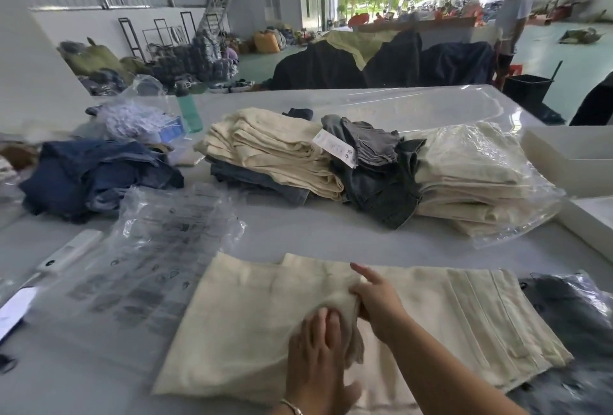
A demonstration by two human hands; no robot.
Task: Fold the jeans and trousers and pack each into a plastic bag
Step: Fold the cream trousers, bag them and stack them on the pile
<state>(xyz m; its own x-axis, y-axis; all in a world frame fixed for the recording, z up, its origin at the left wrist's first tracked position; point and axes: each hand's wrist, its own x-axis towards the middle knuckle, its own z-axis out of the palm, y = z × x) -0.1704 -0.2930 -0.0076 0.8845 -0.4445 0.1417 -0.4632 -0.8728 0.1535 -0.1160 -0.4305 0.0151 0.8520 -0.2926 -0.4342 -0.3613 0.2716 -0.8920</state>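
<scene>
A pair of cream trousers [252, 321] lies flat across the near part of the grey table [298, 235]. My left hand [315, 358] presses flat on the cloth near its middle, fingers straight. My right hand [374, 301] grips a bunched fold of the same trousers just above the left hand, index finger stretched out. A stack of printed clear plastic bags [156, 248] lies to the left of the trousers. Further back sits a pile of folded cream trousers and jeans [275, 152], and beside it bagged cream trousers [477, 179].
Loose dark blue jeans [89, 175] are heaped at the left. A dark bagged garment [570, 308] lies at the right. A white remote-like device [69, 250] and a green bottle [189, 112] sit on the left side. White boxes [570, 155] stand at the right edge. A person stands far back right.
</scene>
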